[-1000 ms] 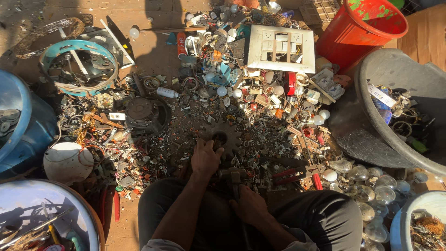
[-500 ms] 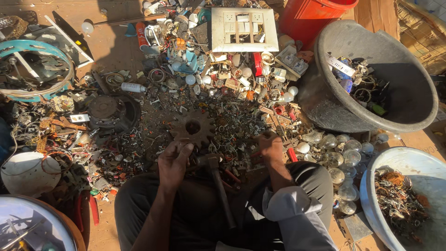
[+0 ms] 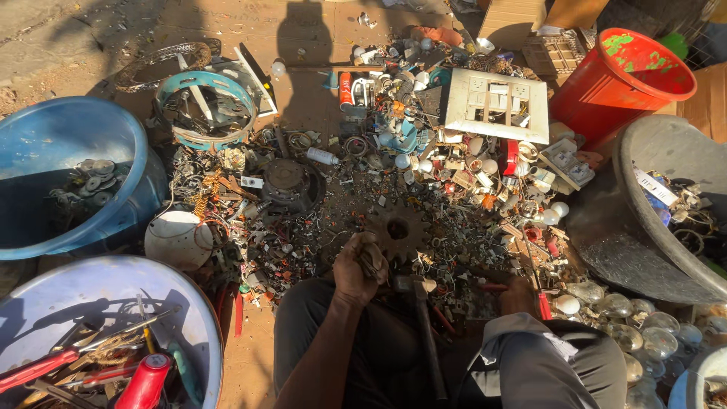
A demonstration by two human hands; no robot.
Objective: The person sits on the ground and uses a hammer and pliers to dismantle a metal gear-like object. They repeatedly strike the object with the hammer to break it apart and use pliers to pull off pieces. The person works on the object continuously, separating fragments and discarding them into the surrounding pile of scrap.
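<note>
— Left hand [image 3: 360, 266]?
— Curled tight round a small metal piece [image 3: 371, 263], just beside the rusty toothed gear [image 3: 399, 229].
— Right hand [image 3: 519, 295]?
— Down in the scrap [image 3: 454, 227], grip impossible to tell.
— Room?
— Hemmed by tubs: blue [image 3: 68, 182], grey [image 3: 666, 227].

One head camera looks steeply down from above a seated person's lap, facing forward across the ground. Nearest, at the bottom edge, are the knees and both hands; the scrap heap [image 3: 424, 189] fills the middle distance. The blue tub [image 3: 68, 182] bounds the left, the grey basin [image 3: 651, 227] the right, the red bucket [image 3: 628, 83] the far corner.
</note>
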